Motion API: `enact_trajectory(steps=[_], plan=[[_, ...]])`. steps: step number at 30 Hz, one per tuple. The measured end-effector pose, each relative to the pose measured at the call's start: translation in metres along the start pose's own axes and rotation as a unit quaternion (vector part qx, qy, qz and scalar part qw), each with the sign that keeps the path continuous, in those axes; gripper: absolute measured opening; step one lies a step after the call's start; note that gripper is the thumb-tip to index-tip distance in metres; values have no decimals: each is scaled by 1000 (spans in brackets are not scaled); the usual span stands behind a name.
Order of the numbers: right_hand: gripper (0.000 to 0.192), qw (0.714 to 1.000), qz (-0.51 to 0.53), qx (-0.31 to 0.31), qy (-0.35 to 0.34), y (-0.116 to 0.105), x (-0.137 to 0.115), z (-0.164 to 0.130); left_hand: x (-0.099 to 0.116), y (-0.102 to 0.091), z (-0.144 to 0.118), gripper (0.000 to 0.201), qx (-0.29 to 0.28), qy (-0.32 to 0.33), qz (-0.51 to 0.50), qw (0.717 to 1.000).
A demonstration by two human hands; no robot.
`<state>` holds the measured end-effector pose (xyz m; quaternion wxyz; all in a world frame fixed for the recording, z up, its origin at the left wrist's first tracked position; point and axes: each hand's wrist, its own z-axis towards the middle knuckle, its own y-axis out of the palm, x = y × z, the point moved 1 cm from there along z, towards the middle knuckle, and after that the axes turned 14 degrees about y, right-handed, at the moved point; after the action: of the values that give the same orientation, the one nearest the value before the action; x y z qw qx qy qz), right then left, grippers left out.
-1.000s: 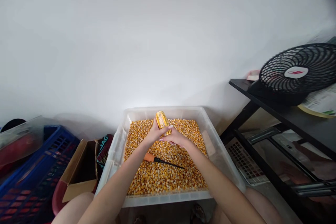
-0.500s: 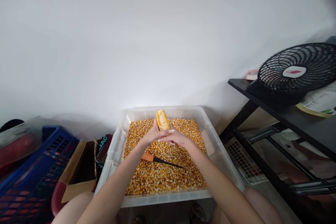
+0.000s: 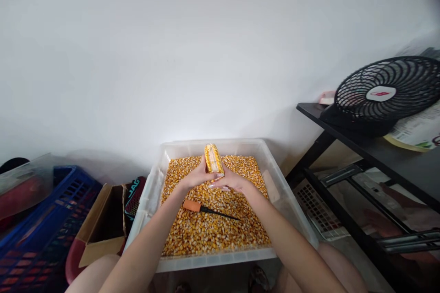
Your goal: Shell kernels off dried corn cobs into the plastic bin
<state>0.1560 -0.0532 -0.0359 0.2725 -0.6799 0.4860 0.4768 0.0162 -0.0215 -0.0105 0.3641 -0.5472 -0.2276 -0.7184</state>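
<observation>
Two hands grip one cob (image 3: pixel 213 159) over the tub (image 3: pixel 280 201): the left hand (image 3: pixel 197 176) is wrapped round its lower part and the right hand (image 3: pixel 229 180) is closed against it from the other side, fingertips pressed to the rows. The likeliest mishap, as I judge it, is kernels springing past the tub's rim onto the floor if the thumbs push hard, since the cob is held near the far wall. A slip could also drop a hand onto the tool (image 3: pixel 206 208) lying on the kernels (image 3: pixel 213 231) just below, its dark shaft pointing right. The cob stands nearly upright, tip up, with yellow rows and a paler stripped band down its middle.
</observation>
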Motion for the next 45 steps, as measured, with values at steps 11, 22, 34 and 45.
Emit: enact_trajectory(steps=[11,22,34,45], plan=[[62,1000,14,2,3,-3,4,5,6,3,2,68,28,-3,7,1000],[51,996,59,-66,-7,-23,-10,-5,-2,7,1,60,42,-91,-9,995],[54,971,176,153,-52,-20,-15,-1,-2,45,-4,75,-105,-137,9,985],[41,958,240,135,-81,-23,-10,2,-5,44,-4,62,-153,-142,-65,976]])
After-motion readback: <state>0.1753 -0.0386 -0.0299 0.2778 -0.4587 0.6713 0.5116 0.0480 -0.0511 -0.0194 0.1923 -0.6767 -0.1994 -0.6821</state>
